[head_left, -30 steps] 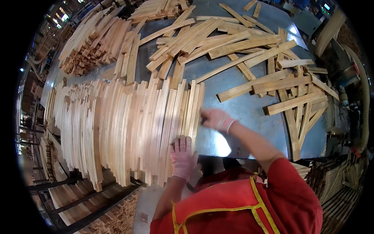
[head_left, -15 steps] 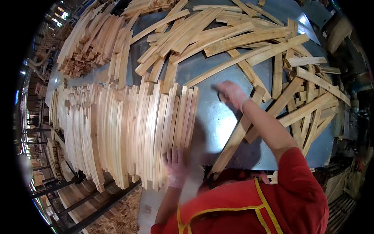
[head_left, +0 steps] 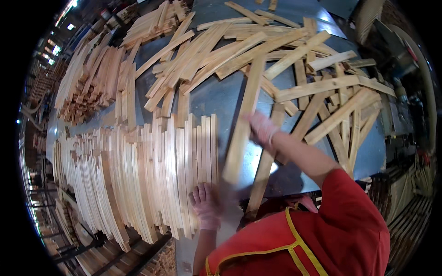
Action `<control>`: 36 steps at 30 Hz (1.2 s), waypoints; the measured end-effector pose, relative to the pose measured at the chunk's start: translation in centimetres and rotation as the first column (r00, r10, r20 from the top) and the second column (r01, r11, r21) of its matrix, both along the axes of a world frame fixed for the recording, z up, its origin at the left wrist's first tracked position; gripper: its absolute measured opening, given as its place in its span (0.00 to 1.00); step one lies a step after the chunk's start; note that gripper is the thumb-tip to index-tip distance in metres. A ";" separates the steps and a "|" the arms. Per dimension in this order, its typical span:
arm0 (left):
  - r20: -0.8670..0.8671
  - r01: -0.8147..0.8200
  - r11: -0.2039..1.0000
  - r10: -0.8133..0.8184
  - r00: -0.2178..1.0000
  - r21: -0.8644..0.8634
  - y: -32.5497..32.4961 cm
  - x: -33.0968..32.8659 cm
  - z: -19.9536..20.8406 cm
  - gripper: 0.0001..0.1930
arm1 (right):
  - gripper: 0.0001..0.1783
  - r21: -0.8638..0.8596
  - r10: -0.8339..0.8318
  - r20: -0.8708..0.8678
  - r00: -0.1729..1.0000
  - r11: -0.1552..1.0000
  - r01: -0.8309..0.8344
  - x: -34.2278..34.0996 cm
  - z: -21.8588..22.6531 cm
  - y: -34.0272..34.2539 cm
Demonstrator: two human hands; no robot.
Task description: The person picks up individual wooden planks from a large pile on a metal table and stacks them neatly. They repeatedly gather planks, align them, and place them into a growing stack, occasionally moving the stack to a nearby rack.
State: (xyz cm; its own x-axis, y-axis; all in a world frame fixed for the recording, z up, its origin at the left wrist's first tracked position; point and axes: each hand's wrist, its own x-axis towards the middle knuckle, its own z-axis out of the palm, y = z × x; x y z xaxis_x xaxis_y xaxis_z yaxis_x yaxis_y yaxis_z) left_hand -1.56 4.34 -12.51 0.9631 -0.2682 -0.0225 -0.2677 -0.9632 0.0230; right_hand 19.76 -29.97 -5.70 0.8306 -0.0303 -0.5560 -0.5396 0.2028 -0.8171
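Observation:
My right hand [head_left: 263,130], in a pale glove, grips a wooden slat [head_left: 238,149] around its middle. The slat stands slightly tilted over the metal table, its near end blurred by motion. To its left, many pale slats [head_left: 138,175] stand on edge, packed side by side in a long row. My gloved left hand [head_left: 205,208] lies against the near part of the row's right end, its fingers laid flat over the last slats. Just right of my right hand, another slat [head_left: 264,172] lies slanting toward the table's near edge.
Loose slats lie crisscrossed in a heap [head_left: 258,43] across the far and right parts of the metal table [head_left: 207,99]. A stack of slats [head_left: 94,78] sits at the far left. Dark metal rails [head_left: 115,262] and wood pieces show below the row at the lower left.
My right hand has taken hold of a slat from the heap and swung it upright toward the row. My left hand stays at the row's right end. The view has shifted somewhat.

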 end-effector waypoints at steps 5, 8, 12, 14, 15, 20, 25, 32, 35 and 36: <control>-0.060 0.097 0.991 -0.102 0.993 -0.093 -0.4 1.1 2.8 0.52 | 0.35 -0.408 0.530 -0.232 0.816 0.708 -0.576 -12.7 -6.3 9.9; -0.074 0.174 0.981 -0.181 0.981 -0.089 -2.0 0.9 5.8 0.49 | 0.35 -0.541 0.687 -0.077 0.723 0.580 -0.609 -13.6 -4.0 11.6; 0.032 0.164 0.984 -0.162 0.986 -0.066 -0.4 -0.4 3.4 0.48 | 0.25 -0.908 0.357 -0.029 0.934 0.381 -0.174 -15.0 0.6 5.6; 0.092 0.179 0.982 -0.174 0.980 -0.056 -0.5 -0.5 2.9 0.48 | 0.25 -0.886 0.287 -0.131 0.949 0.395 -0.242 -16.2 0.4 3.7; 0.084 0.179 0.981 -0.172 0.982 -0.077 -0.5 -0.6 3.0 0.47 | 0.26 -0.836 0.289 -0.229 0.930 0.431 -0.339 -16.8 0.1 4.1; 0.041 0.179 0.976 -0.175 0.984 -0.124 -1.4 0.4 3.9 0.44 | 0.38 -0.713 0.763 0.022 0.646 0.465 -0.525 -16.8 -4.5 8.9; -0.019 0.039 0.989 -0.042 0.999 -0.143 -5.4 0.0 5.3 0.51 | 0.33 -0.814 0.511 0.038 0.859 0.514 -0.270 -6.2 2.4 -1.9; 0.157 0.103 0.988 -0.120 0.980 0.117 -8.5 1.3 4.9 0.31 | 0.39 -0.917 0.121 -0.217 0.969 -0.365 -0.160 4.5 -0.1 -30.6; -0.170 0.110 0.992 -0.096 0.981 0.070 -7.5 1.4 5.7 0.43 | 0.35 -0.831 0.310 -0.515 0.800 -0.408 -0.377 8.3 3.8 -27.1; -0.088 0.114 0.993 -0.114 0.990 -0.008 -6.3 1.4 5.0 0.41 | 0.35 -0.875 0.429 -0.437 0.790 -0.406 -0.264 8.6 3.4 -25.6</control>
